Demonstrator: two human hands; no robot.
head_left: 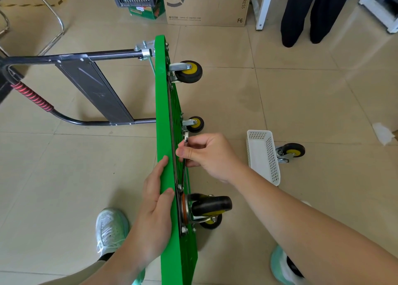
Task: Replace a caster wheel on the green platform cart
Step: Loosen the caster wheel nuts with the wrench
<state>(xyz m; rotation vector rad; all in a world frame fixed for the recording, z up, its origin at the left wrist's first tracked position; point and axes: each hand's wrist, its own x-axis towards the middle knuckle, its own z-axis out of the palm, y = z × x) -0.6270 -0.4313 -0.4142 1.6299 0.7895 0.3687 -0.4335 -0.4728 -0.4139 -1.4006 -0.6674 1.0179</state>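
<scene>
I see the green platform cart [160,103] stood on its long edge on a tiled floor, its deck upright and running straight away between the two hands. The left hand [154,205] lies flat against the deck's top side, fingers straight, thumb resting over the upper edge. Across the deck from it, the right hand [210,155] pinches a slim metal wrench [186,136] between curled fingers and thumb, held close against the cart's underside. I cannot tell whether its head sits on a bolt.

Just below the right wrist, a black swivel caster [212,205] with a yellow hub juts from the underside. Beyond the right hand's fingertips sit two more mounted wheels – a small-looking one [195,124] close by, another [189,71] farther off.

To the right of the right hand, a white perforated basket [261,155] rests on the floor, a loose caster [291,150] just beside it. Beyond the left hand, the black folding handle [97,54] stretches out leftward.
</scene>
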